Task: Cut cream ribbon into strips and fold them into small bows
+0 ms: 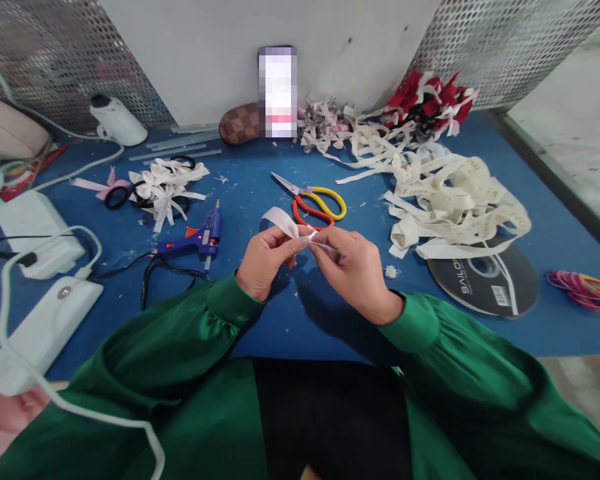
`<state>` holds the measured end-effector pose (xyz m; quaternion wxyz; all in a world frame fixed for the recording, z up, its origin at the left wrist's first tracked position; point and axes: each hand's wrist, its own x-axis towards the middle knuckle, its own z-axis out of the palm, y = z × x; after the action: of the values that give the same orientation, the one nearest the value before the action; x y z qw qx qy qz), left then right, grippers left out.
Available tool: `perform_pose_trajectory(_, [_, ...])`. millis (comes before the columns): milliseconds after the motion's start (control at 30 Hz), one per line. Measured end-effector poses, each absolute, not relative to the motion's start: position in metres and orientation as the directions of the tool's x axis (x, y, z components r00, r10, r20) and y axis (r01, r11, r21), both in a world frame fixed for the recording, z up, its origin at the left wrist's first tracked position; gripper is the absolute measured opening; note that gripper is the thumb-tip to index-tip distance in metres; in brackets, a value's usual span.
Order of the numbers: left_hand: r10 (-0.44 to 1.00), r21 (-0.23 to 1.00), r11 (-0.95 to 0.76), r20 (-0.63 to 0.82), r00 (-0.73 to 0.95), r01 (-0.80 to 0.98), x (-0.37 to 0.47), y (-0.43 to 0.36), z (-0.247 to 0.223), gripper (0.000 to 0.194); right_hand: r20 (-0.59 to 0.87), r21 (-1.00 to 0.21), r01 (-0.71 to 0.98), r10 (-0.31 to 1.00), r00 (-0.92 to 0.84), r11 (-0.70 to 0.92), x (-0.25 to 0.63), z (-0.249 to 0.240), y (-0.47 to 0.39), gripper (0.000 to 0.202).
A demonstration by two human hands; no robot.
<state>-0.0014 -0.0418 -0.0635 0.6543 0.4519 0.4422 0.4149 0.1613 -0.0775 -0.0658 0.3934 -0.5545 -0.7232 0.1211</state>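
Observation:
A short length of white ribbon is pinched between both hands at the middle of the blue table. My left hand is closed on it, and a loop or end sticks up past the fingers. My right hand grips the same ribbon from the other side, thumb and fingers pressed together. Just beyond the hands lie scissors with one yellow and one red handle, blades apart. To the left rests a blue glue gun, its nozzle pointing away from me.
Cream ribbon is heaped at the right, partly over a black spool. White bows with black hair ties lie at the left. A phone leans on a brown checked case. Cables run past a white power strip. Hair ties lie far right.

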Motion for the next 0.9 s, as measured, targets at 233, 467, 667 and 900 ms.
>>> perform_pose_trajectory(233, [0.963,0.985,-0.006,-0.041,0.266,0.174,-0.005,-0.042,-0.060,0.027,0.418,-0.665,0.671,0.908,-0.029,0.327,0.163,-0.065,-0.077,0.014])
perform_pose_trajectory(467, [0.898,0.953,0.183,-0.262,0.355,0.240,-0.007,-0.040,-0.058,0.026,0.437,-0.626,0.688,0.896,-0.079,0.366,0.166,-0.063,-0.074,0.012])
perform_pose_trajectory(667, [0.849,0.926,0.377,-0.344,0.402,-0.004,-0.006,-0.037,-0.059,0.027,0.403,-0.691,0.639,0.914,-0.048,0.338,0.170,-0.058,-0.070,0.018])
perform_pose_trajectory(900, [0.834,0.917,0.399,-0.365,0.414,0.005,-0.005,-0.040,-0.058,0.031,0.045,-0.991,0.127,0.999,0.008,0.044,0.175,-0.053,-0.063,0.024])
